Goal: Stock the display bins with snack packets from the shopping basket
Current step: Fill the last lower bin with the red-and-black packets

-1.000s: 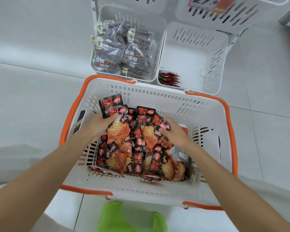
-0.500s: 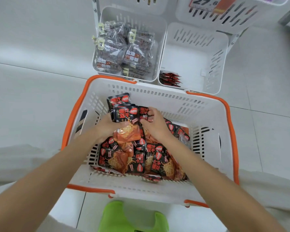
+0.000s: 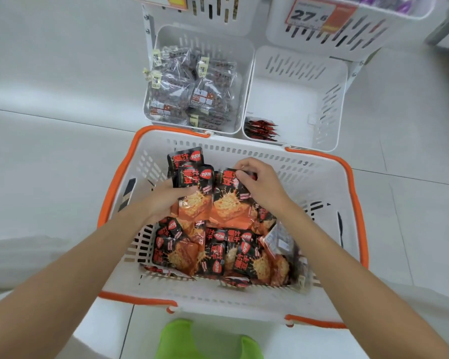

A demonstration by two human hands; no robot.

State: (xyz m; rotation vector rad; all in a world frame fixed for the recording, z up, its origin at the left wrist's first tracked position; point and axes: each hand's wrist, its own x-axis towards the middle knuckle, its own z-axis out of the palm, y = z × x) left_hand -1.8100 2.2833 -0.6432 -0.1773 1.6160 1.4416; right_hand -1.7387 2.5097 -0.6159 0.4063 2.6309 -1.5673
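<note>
Head view: left grip [image 3: 163,200] clutches stacked red-black foil snack packets [image 3: 195,177]; right grip [image 3: 265,187] pinches another's top edge, likely batching for the near-empty white slotted bin [image 3: 296,104].

White shopping basket [image 3: 244,149], orange rim, centre frame, holds a loose pile of black-and-orange snack packets [image 3: 218,252]. Left hand [image 3: 163,200] grips a small stack [image 3: 195,177]. Right hand [image 3: 262,185] pinches a single packet [image 3: 227,190] by its top edge. Upper frame: left display bin [image 3: 246,71] is full of clear packets [image 3: 189,92]. Right display bin [image 3: 290,104] has a few red packets [image 3: 259,129] in its lower-left corner.
</note>
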